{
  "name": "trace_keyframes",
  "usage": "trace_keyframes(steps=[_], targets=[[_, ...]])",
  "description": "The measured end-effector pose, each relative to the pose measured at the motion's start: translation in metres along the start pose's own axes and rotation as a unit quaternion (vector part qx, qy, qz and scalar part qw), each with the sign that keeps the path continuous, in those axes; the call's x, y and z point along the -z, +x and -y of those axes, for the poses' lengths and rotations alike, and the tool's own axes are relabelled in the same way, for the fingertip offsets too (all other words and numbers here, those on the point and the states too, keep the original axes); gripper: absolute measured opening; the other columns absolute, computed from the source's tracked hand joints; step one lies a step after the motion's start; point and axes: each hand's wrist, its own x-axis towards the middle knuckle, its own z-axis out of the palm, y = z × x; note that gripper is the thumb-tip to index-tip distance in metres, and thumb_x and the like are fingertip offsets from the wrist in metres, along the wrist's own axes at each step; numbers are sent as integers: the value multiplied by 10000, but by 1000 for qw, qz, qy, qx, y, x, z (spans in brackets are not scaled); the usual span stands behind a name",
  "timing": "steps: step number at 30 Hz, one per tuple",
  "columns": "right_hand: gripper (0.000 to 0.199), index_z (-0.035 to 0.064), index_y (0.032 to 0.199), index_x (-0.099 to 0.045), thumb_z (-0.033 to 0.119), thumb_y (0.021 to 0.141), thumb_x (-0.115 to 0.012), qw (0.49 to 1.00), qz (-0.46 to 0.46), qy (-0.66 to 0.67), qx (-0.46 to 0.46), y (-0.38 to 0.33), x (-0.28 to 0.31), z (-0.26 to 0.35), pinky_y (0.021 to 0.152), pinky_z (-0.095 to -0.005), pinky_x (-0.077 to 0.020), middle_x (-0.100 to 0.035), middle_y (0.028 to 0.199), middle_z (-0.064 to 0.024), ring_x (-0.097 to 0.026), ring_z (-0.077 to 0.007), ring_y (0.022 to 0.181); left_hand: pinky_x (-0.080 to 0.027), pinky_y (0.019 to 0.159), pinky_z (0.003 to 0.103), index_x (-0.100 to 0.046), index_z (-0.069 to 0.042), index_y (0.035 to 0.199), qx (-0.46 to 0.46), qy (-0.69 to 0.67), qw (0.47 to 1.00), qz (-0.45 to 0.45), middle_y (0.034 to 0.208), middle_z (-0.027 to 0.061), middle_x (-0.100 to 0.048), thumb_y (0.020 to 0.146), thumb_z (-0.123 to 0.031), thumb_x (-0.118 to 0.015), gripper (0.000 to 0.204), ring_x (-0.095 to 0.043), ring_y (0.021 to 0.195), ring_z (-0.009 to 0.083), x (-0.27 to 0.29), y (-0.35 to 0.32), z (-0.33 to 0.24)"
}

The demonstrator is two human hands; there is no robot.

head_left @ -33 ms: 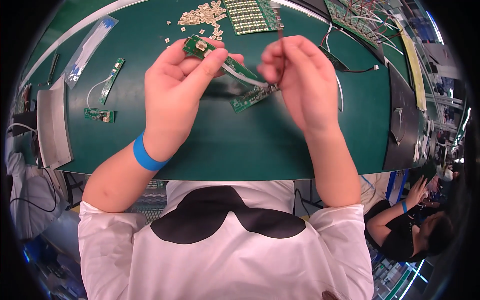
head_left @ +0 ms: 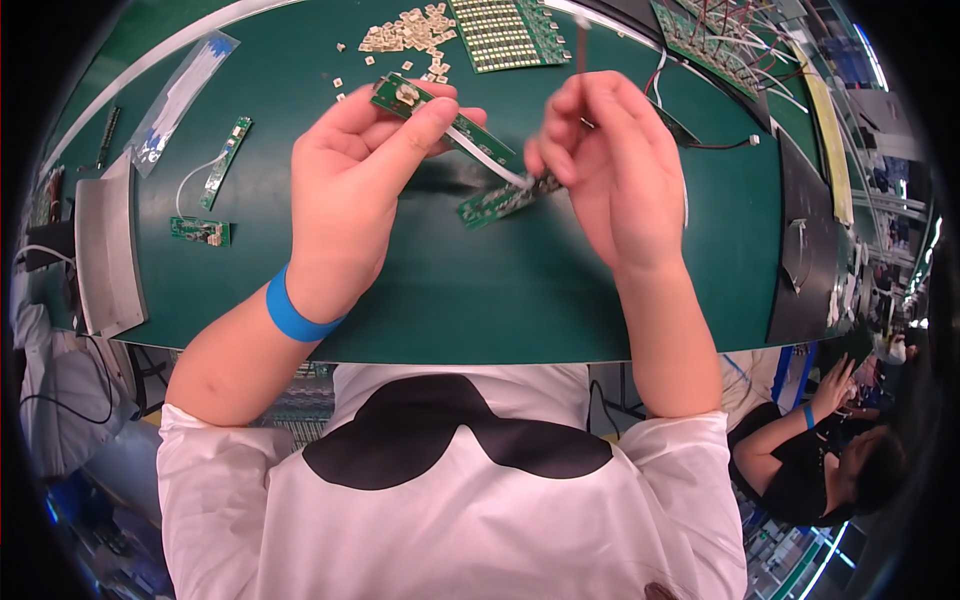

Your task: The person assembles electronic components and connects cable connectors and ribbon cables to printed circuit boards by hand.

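My left hand (head_left: 365,165) pinches a narrow green circuit board (head_left: 402,93) between thumb and fingers. A white cable (head_left: 478,152) runs from this board down to a second green circuit board (head_left: 497,203), which hangs tilted above the mat. My right hand (head_left: 610,150) is closed, slightly blurred, beside the second board's right end. From its fingers a thin reddish-brown stick-like thing (head_left: 582,50) points up, too smeared to name. Whether the right fingertips touch the second board cannot be made out.
At left lie two small boards (head_left: 227,165) (head_left: 200,231) joined by a white cable, and a clear bag (head_left: 185,100) of blue-and-white pieces. Small cream connectors (head_left: 405,32) are heaped at the back, beside a green panel (head_left: 500,35). Wired boards (head_left: 705,45) stand back right; a co-worker (head_left: 800,440) sits at right.
My right hand has shifted slightly right, away from the second board's end, and the thin stick-like thing has moved right with it. My left hand stays nearly still.
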Motion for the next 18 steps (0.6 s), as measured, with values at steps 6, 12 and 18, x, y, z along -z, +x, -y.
trace_keyframes(steps=[6, 12, 18], targets=[[256, -23, 1016, -547, 186, 986, -402, 942, 44, -328, 61, -15, -19, 10, 498, -175, -340, -569, 854, -32, -400, -16, 567, -467, 711, 218, -624, 23, 998, -18, 79, 996, 38, 874, 62, -647, 897, -92, -575, 161, -609, 800, 109, -1, -4, 3], [67, 25, 865, -596, 52, 812, -626, 833, 30, -511, 207, -15, -23, -1, 459, -285, -426, -595, 690, -86, -561, -222, 527, -455, 641, 203, -582, 8, 1058, -20, 163, 984, 68, 845, 60, -654, 924, -83, -515, 175, -590, 740, 73, -7, -18, 12], [106, -31, 854, -642, -50, 756, -675, 784, 59, -570, 237, -19, -11, -1, 485, -203, -429, -648, 732, -66, -557, -111, 568, -387, 589, 144, -441, 42, 1269, -21, 243, 957, 159, 1132, 45, -583, 925, 35, -434, 344, -490, 703, 3, -6, -22, 3]])
